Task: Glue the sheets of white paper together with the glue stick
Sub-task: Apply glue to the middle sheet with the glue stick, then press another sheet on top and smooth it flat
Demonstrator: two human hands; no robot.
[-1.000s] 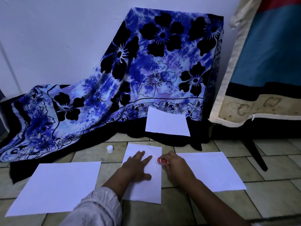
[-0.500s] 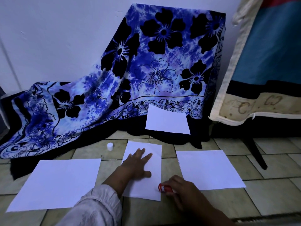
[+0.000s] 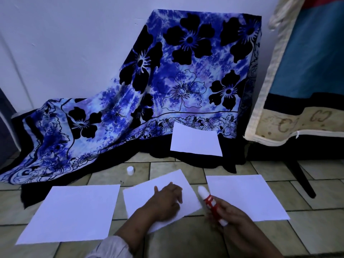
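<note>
Several white sheets lie on the tiled floor. My left hand (image 3: 167, 200) presses flat on the middle sheet (image 3: 137, 200), which sits turned at an angle. My right hand (image 3: 234, 218) holds the red-and-white glue stick (image 3: 210, 202) just right of that sheet, its uncapped white tip raised off the paper and pointing up-left. A larger sheet (image 3: 74, 213) lies to the left, another sheet (image 3: 247, 196) to the right, and a smaller one (image 3: 195, 140) rests on the dark cloth behind. The white cap (image 3: 130, 170) stands on the floor behind the middle sheet.
A blue flowered cloth (image 3: 167, 86) drapes over something against the white wall and spills onto the floor at left. A mattress-like panel (image 3: 305, 71) leans at right, with a dark leg (image 3: 301, 179) beside the right sheet.
The glue stick ran down the middle sheet's right edge, then my right hand lifted it off, tip up. The middle sheet has turned under my left hand.
</note>
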